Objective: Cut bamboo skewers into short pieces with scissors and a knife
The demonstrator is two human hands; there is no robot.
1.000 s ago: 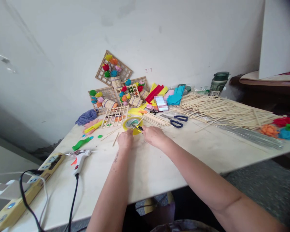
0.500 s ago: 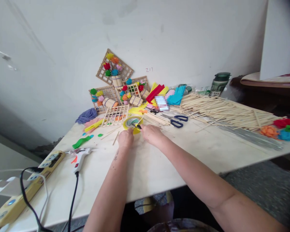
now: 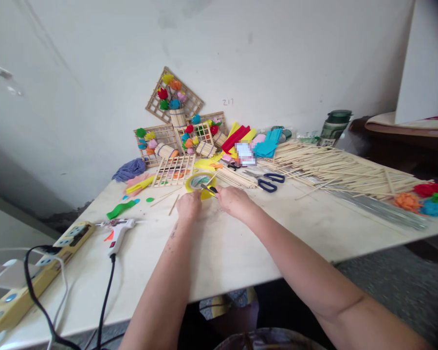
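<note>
My left hand (image 3: 189, 204) is closed around a thin wooden stick (image 3: 212, 178), its far end showing above the tape roll; most of the stick is hidden by my fingers and the knife. In my closed right hand (image 3: 235, 200) is a utility knife (image 3: 212, 189) with a black and yellow handle. Its blade points left, at the stick or very close to it. Both hands are close together at the near side of a roll of clear yellowish tape (image 3: 188, 183), which lies flat on the table (image 3: 241, 257).
A white glue gun (image 3: 119, 237) and a power strip (image 3: 40, 282) with cords lie left. Blue-handled scissors (image 3: 267, 184) are right of my hands, beside loose sticks (image 3: 336, 165). Behind stand stick lattices with paper flowers (image 3: 175, 95). A green bottle (image 3: 335, 127) stands back right.
The knife has shifted slightly right and its blade shows more clearly. My right hand has moved a little to the right. The whole view has shifted slightly; the other things stay put.
</note>
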